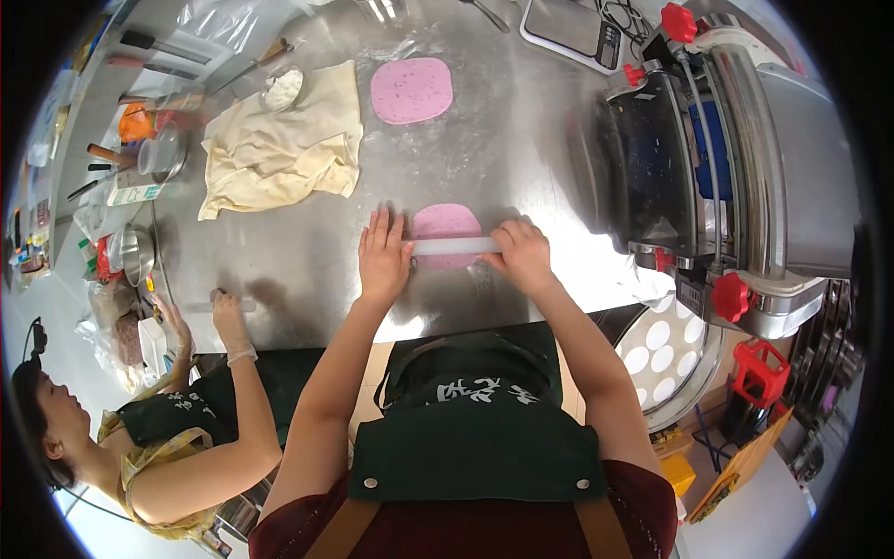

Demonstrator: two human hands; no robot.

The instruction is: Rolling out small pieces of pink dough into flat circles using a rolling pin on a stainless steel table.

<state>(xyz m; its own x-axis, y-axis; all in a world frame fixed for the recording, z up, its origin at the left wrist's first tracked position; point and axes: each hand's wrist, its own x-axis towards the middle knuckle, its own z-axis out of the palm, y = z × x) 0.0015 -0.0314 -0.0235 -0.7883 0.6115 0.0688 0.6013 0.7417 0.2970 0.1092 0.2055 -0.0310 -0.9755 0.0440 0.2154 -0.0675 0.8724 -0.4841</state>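
Note:
A white rolling pin point(452, 246) lies across a flattened piece of pink dough point(447, 218) on the steel worktable point(279, 279). My left hand point(384, 255) is at the pin's left end, fingers stretched forward and thumb against the pin. At the other end, my right hand point(522, 253) grips the pin with curled fingers. The pin covers a strip across the dough. Farther up the table lies a rounded-square sheet of speckled pink dough point(412, 91), apart from both hands.
At left, a cream cloth point(286, 147) carries a bowl of white powder point(282, 89). A dough sheeter point(751, 161) stands at right, below a kitchen scale point(573, 31). A round tray with white discs point(660, 360) sits below the table edge. A co-worker's gloved hand point(230, 321) holds another rolling pin.

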